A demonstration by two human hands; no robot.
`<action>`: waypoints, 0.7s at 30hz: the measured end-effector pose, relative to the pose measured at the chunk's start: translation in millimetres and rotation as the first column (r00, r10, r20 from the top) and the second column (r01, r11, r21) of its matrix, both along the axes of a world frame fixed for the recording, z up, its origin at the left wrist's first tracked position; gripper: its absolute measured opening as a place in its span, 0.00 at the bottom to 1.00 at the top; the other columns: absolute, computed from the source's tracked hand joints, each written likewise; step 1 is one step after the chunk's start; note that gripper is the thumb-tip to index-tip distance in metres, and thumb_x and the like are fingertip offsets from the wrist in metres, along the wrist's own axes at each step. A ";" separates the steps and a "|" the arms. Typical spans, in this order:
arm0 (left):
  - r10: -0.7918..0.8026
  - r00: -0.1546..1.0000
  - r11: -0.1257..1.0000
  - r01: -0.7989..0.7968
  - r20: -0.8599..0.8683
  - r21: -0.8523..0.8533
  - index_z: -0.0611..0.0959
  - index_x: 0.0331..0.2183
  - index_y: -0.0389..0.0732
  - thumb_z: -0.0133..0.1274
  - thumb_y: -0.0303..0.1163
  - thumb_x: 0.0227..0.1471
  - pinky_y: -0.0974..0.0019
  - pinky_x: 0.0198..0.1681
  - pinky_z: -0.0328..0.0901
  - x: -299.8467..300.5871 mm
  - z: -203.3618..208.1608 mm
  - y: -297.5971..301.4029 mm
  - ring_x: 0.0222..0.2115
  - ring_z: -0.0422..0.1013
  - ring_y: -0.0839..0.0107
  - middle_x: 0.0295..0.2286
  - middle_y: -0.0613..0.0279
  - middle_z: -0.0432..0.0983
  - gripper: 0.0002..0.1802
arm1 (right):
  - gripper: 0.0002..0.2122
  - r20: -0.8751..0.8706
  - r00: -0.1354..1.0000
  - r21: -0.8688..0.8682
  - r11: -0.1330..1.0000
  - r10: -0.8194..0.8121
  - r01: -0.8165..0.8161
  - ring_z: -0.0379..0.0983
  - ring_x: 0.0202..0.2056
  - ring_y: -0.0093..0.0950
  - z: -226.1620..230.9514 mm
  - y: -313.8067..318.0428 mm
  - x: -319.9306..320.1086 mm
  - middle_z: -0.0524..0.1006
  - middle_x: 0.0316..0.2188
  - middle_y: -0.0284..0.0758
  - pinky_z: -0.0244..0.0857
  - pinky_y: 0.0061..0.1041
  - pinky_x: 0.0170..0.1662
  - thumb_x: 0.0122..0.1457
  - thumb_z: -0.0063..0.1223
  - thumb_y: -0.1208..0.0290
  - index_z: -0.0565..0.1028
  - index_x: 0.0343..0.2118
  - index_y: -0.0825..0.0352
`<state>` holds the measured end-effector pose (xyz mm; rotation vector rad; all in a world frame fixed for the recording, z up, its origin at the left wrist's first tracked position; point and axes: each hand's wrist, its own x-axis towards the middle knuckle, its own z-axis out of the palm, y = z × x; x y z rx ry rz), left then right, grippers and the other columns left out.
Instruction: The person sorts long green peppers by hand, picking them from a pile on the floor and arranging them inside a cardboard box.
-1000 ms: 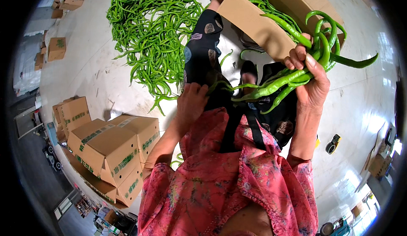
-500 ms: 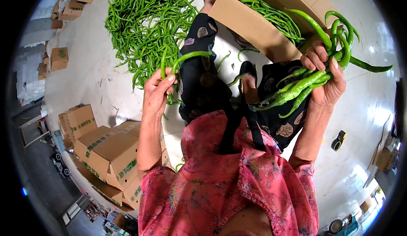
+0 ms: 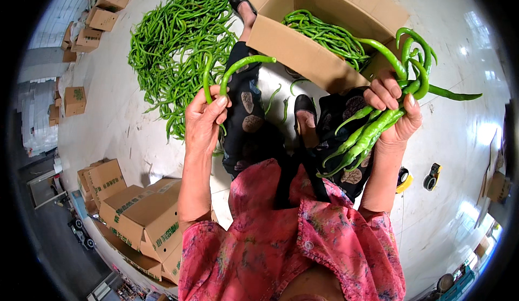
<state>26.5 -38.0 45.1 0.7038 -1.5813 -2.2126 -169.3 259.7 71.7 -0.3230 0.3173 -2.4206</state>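
Between the thumb and fingers of my left hand point(image 3: 205, 114) are two long green chili peppers point(image 3: 238, 69), raised in front of the large pile of peppers point(image 3: 173, 47) on the floor. My right hand point(image 3: 393, 103) is closed round a bunch of long green peppers point(image 3: 373, 130); their curved ends stick out above and below the fist. Just beyond that hand stands an open cardboard box point(image 3: 303, 47), partly filled with more green peppers point(image 3: 330, 35). A few loose peppers point(image 3: 285, 109) lie on the floor between my feet.
Folded and stacked cardboard boxes point(image 3: 135, 209) stand at the lower left. More cartons point(image 3: 102, 18) line the far left. Two yellow-and-black tape rolls or measures point(image 3: 431, 177) lie on the floor to my right. My feet point(image 3: 306, 118) are close to the open box.
My right hand with its bunch has shifted left and slightly down in view. The left hand keeps its two peppers. The whole view has turned a little, and a second yellow item now shows.
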 end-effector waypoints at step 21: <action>0.186 0.979 0.978 -0.175 0.088 -0.113 0.79 0.41 0.35 0.59 0.23 0.50 0.79 0.22 0.55 68.7 -11.2 -5.9 0.23 0.64 0.84 0.29 0.65 0.73 0.14 | 0.26 0.008 0.999 -0.036 0.998 0.043 -0.043 0.59 0.27 0.18 -5.6 -8.3 0.2 0.62 0.29 0.29 0.57 0.21 0.33 0.51 0.56 0.75 0.64 0.55 0.70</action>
